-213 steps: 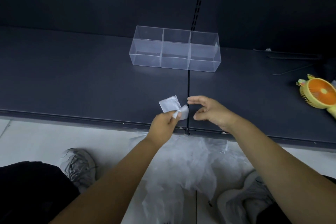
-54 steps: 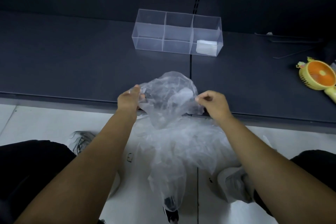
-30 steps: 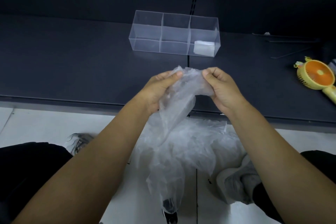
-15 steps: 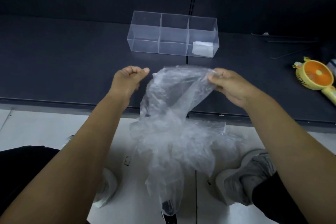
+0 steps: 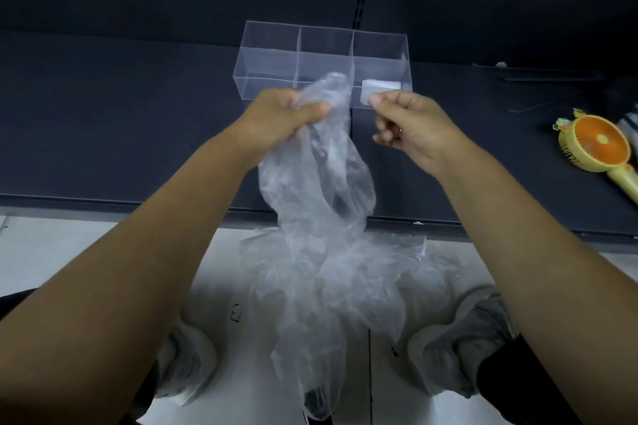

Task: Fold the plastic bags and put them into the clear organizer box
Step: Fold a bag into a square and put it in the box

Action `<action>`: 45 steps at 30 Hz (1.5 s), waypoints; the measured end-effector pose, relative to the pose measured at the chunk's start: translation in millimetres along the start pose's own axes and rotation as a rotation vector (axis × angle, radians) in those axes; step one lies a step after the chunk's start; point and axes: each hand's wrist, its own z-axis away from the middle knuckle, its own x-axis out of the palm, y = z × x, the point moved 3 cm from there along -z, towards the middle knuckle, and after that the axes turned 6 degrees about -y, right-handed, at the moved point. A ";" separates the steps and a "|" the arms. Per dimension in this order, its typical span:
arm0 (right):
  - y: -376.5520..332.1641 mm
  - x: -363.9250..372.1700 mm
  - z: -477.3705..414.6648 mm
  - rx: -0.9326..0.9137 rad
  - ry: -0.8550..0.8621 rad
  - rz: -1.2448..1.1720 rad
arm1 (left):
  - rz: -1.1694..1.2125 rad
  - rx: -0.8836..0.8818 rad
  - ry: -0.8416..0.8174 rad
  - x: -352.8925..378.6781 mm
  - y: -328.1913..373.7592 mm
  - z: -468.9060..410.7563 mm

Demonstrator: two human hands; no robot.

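As the left hand [image 5: 286, 114] grips it, the plastic bag [image 5: 324, 176] hangs crumpled

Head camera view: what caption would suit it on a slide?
Left hand grips a crumpled plastic bag before the clear organizer box.

The crumpled plastic bag [image 5: 321, 176], gripped in the left hand [image 5: 286, 114], is hanging in front of the clear organizer box [image 5: 269, 55] and screening its middle compartment. The right hand [image 5: 404, 124], fingers curled, is hovering before the right compartment, where a folded bag [image 5: 378, 88] is taking up part of the floor. All three compartments are standing open at the top, the dark shelf [image 5: 121, 121] is offering a wide approach from the left, and a handheld fan [image 5: 597, 145] is lying far right, well apart from the box.
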 end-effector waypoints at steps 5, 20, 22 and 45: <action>40.9 8.0 15.4 0.001 -0.244 0.170 | 0.435 -0.282 0.310 -20.3 -59.1 -6.8; 117.1 11.7 14.7 0.080 0.133 -0.083 | 0.753 -0.539 0.398 -32.4 -147.9 -7.0; 107.6 -1.9 11.6 0.080 0.056 -0.048 | 0.760 -0.526 0.406 -37.6 -149.5 -8.7; 65.6 -77.6 -36.9 0.093 0.650 0.142 | 0.674 -0.410 0.311 -42.7 -138.6 -44.1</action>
